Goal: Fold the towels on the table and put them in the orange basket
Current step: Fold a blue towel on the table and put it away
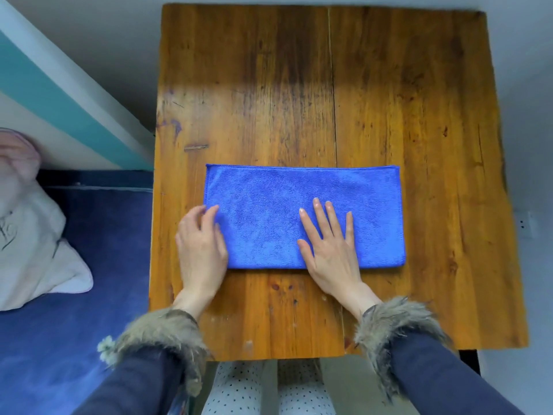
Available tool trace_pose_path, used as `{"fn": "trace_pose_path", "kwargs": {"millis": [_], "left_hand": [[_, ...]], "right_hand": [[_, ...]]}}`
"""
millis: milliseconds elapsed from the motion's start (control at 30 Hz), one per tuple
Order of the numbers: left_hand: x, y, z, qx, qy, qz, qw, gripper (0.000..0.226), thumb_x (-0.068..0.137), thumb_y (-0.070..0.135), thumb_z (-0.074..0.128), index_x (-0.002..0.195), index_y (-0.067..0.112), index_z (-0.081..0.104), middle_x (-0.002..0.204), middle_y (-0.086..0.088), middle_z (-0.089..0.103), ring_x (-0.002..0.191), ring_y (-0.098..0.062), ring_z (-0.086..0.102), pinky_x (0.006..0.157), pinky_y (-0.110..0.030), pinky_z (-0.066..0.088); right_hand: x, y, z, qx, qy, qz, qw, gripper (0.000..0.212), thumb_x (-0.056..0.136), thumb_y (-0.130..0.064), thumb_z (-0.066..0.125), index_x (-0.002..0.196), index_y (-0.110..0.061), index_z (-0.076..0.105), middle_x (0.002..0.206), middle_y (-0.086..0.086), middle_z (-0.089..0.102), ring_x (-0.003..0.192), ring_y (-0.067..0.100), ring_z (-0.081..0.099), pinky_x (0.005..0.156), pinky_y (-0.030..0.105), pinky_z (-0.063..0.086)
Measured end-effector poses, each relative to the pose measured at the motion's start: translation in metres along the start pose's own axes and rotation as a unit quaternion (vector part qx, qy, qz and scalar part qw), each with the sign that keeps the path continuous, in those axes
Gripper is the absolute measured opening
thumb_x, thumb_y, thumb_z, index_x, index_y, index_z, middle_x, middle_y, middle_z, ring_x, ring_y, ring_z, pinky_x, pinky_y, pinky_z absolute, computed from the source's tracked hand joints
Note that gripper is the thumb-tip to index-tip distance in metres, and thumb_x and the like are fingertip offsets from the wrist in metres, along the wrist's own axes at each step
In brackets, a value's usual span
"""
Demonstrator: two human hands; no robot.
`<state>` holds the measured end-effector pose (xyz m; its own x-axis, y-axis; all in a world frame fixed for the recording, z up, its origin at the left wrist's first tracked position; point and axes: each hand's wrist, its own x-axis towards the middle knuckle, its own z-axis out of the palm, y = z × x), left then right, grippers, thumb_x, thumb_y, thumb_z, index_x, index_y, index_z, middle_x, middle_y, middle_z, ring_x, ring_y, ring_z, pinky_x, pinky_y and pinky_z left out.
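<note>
Blue towel [269,211] lay folded on wooden table [389,115], right hand [330,250] pressed flat with fingers spread, left hand [202,244] fingers loosely curled at towel's left edge, gripping unclear.

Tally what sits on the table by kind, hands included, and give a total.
Towel: 1, blue, folded into a long strip on the table.
Hands: 2, left hand at the towel's left end, right hand flat on it.
Basket: 0 in view.
Total: 3
</note>
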<state>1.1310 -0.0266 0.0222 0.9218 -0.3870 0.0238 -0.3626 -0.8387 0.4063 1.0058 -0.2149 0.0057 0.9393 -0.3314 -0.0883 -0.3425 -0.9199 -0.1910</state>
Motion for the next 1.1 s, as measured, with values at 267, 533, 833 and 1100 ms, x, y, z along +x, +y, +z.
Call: {"fn": "trace_pose_path", "kwargs": {"millis": [267,533,833,1100], "left_hand": [[0.024,-0.014,-0.012,-0.079,-0.066,-0.214,0.972,0.024,0.088,0.026,0.06,0.103,0.007,0.061,0.106,-0.016,0.056,0.1,-0.031,0.051,0.088,-0.039,0.041],[0.04,-0.002,-0.017,-0.08,-0.145,-0.307,0.937,0.018,0.082,0.026,0.061,0.093,0.013,0.067,0.108,-0.012,0.065,0.101,-0.033,0.058,0.08,-0.034,0.045],[0.042,0.005,-0.038,-0.192,-0.155,-0.353,0.903,0.01,0.081,0.017,0.062,0.072,0.015,0.06,0.079,-0.005,0.062,0.082,-0.024,0.054,0.07,-0.028,0.039],[0.045,0.015,-0.071,-0.38,-0.245,-0.372,0.811,0.022,0.091,0.007,0.055,0.113,0.002,0.059,0.096,-0.006,0.066,0.086,-0.018,0.062,0.07,-0.024,0.051]], "right_hand": [[0.016,-0.021,0.005,-0.039,-0.031,0.03,0.998,0.055,0.089,-0.042,0.034,0.141,-0.024,0.035,0.151,0.007,0.033,0.14,0.026,0.021,0.108,0.061,0.01],[0.015,-0.021,0.008,-0.059,-0.054,0.038,0.996,0.057,0.09,-0.044,0.03,0.144,-0.025,0.027,0.152,0.006,0.029,0.141,0.025,0.017,0.108,0.061,0.01],[0.015,-0.024,0.001,-0.067,-0.087,0.052,0.993,0.057,0.09,-0.044,0.027,0.144,-0.025,0.023,0.152,0.006,0.029,0.141,0.025,0.018,0.108,0.061,0.012],[0.02,-0.017,-0.018,0.051,-0.133,0.033,0.989,0.059,0.092,-0.044,0.026,0.148,-0.029,0.018,0.157,-0.003,0.008,0.146,0.018,0.003,0.113,0.052,-0.005]]}}
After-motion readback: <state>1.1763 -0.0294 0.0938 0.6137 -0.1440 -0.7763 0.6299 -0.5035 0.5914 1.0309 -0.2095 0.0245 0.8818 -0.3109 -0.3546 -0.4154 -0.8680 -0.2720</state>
